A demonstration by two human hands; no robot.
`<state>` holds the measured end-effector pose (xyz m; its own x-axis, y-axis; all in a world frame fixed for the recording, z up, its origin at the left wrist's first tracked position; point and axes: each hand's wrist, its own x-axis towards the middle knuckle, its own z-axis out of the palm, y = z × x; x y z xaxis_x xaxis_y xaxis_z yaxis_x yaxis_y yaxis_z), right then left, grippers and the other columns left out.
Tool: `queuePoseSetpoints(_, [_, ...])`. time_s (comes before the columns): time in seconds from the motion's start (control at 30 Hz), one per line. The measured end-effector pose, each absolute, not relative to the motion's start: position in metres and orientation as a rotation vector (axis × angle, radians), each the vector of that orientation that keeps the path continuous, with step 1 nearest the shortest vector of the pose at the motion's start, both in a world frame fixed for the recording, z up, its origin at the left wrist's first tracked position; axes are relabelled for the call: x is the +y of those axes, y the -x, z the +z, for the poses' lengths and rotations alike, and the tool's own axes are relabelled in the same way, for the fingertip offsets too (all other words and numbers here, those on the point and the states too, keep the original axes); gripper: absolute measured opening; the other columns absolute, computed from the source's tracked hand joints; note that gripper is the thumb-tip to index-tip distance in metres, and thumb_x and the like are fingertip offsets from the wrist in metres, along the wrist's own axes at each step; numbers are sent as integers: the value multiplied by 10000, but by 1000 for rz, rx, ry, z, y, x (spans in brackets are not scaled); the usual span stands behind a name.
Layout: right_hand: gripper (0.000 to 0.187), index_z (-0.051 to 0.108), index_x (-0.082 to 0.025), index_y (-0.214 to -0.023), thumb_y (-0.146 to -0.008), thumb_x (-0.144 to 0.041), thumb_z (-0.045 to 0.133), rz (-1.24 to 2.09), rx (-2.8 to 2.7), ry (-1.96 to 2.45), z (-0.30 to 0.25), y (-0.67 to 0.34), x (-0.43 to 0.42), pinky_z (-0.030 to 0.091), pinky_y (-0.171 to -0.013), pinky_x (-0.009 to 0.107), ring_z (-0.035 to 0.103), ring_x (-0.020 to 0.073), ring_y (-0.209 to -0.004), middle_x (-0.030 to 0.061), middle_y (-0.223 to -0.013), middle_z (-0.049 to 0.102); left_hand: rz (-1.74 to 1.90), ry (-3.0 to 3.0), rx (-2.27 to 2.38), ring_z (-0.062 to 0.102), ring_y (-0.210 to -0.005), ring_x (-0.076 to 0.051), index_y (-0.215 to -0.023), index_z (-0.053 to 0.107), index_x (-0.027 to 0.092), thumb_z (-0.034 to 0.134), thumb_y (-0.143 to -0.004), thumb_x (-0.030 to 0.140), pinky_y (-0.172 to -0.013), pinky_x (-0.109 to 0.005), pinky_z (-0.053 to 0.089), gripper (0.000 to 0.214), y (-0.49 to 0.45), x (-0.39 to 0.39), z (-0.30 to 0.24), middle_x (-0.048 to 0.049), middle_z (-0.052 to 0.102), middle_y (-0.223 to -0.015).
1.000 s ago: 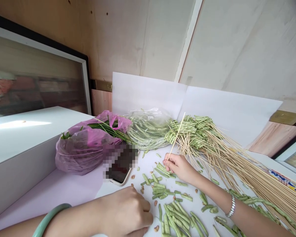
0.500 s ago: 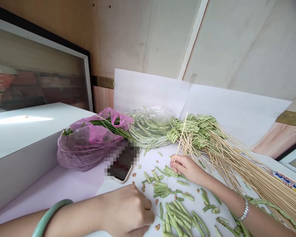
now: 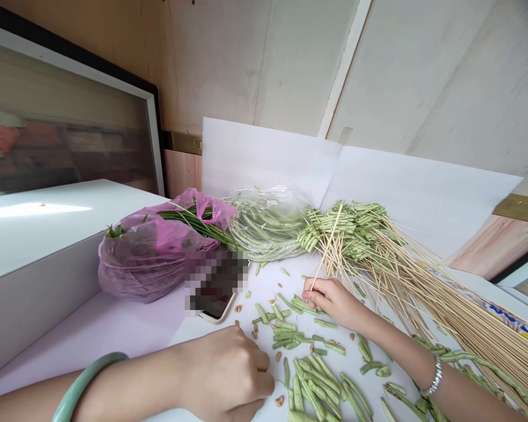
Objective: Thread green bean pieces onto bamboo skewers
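My right hand [image 3: 330, 299] pinches a thin wooden skewer [image 3: 330, 243] that points up and away from me. Just under that hand lie cut green bean pieces [image 3: 297, 303]. My left hand [image 3: 229, 372] rests low in the view with its fingers curled; whatever they may hold is hidden beneath them. Right beside it is a heap of cut green bean pieces [image 3: 317, 381] on the white tabletop. Further back, a pile of skewered green beans [image 3: 352, 225] has its bare sticks fanned toward the right.
A phone [image 3: 220, 290] lies left of centre, partly pixelated. Behind it are a purple plastic bag [image 3: 145, 264] with green stalks and a clear bag of long beans [image 3: 268, 228]. Many loose skewers [image 3: 466, 316] spread along the right. A white box [image 3: 70, 234] stands at left.
The skewer in my right hand now leans slightly more to the right. My left hand stays nearly in place, and the whole view has shifted a little.
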<state>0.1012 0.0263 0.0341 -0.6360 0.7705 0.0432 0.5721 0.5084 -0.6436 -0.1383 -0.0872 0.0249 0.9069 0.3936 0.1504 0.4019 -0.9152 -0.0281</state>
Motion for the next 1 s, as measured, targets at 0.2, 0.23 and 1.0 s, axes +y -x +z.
queuePoseSetpoints(0.2, [224,513,-193,-648,-860,-226,450,836,-2451,1094,31,-101,26,343,-563,245,454,119,-519,-18,-581,549,-196,3022,-628,520,-548,-136,-676,537,185,620,-802,229,-483,-302,361,158,138,-88,29,1,585,-656])
queuePoseSetpoints(0.23, [222,514,-193,-646,-858,-219,454,836,-2456,1086,31,-101,26,343,-565,245,454,117,-518,-20,-578,543,-196,3022,-626,524,-550,-139,-679,539,186,621,-803,231,-483,-304,361,156,138,-89,29,0,588,-659])
queuePoseSetpoints(1.0, [323,573,-142,-798,-941,-428,534,1055,-1924,1031,13,-125,38,441,-512,221,493,73,-505,-52,-637,537,-408,2941,-703,546,-534,-144,-632,463,200,623,-768,228,-461,-304,299,212,138,-88,23,5,599,-602])
